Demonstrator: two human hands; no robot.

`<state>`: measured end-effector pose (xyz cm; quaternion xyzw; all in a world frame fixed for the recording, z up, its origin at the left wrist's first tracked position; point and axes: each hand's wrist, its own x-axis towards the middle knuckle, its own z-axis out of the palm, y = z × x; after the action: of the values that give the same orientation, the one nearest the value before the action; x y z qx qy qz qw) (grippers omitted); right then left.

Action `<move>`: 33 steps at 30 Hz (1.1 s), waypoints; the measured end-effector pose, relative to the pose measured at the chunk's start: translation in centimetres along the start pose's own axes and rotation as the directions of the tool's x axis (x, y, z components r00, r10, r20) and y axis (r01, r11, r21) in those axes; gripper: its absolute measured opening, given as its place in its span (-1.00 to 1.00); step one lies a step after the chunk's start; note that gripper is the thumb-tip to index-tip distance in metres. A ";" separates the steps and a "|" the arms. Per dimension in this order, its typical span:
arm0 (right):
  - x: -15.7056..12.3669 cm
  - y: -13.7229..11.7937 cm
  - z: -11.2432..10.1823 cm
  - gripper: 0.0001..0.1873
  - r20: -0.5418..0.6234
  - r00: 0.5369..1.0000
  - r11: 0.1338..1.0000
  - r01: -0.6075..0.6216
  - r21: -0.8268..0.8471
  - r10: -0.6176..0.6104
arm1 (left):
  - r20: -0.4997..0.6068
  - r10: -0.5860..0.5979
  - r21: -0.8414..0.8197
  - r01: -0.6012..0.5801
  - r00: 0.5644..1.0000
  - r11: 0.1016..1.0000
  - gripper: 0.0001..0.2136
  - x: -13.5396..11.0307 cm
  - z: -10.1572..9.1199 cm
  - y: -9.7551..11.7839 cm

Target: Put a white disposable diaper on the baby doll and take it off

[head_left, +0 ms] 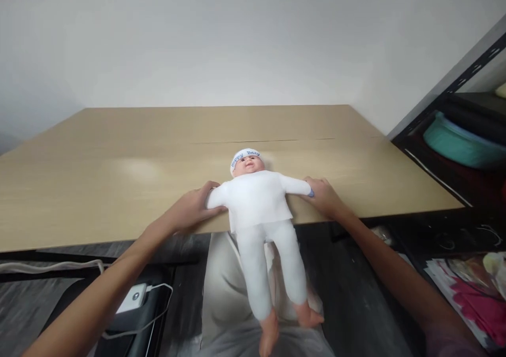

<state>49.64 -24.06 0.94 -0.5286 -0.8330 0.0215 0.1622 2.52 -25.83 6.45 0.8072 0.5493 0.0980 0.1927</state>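
Doll [259, 201], white-clothed, baby-shaped, looks light, soft; my left hand [192, 206] curls round the left sleeve [218, 195], right hand [324, 196] closes on the right sleeve [296, 186]: sound holds.

Head view — forward and down

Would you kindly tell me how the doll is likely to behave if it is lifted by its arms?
The doll would probably dangle limply, since the left hand and right hand hold only its arms. Its padded-looking white body suggests it may be soft and fairly light for its size. With arms spread wide, it seems unlikely to roll.
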 end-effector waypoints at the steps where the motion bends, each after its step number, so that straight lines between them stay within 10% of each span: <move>1: 0.5 0.1 0.3 -0.55 -0.012 1.000 1.000 -0.001 0.010 0.001 | -0.011 0.013 0.078 -0.012 1.000 0.997 -0.32 0.5 0.0 -0.6; 13: 8.9 2.3 2.7 -0.60 -0.034 0.995 0.993 -0.096 0.067 0.099 | -0.301 0.123 0.127 -0.088 0.946 0.988 -0.39 8.0 0.6 -9.4; 33: 27.7 10.7 6.1 -0.48 -0.224 0.967 0.990 -0.101 0.098 0.121 | -0.563 0.025 0.154 0.075 0.826 0.985 -0.35 26.1 -1.9 -15.3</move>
<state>46.42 6.01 -0.21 -0.5659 -0.7760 0.0051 0.2785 -1.33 3.65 0.37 0.7486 0.5985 0.2817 -0.0457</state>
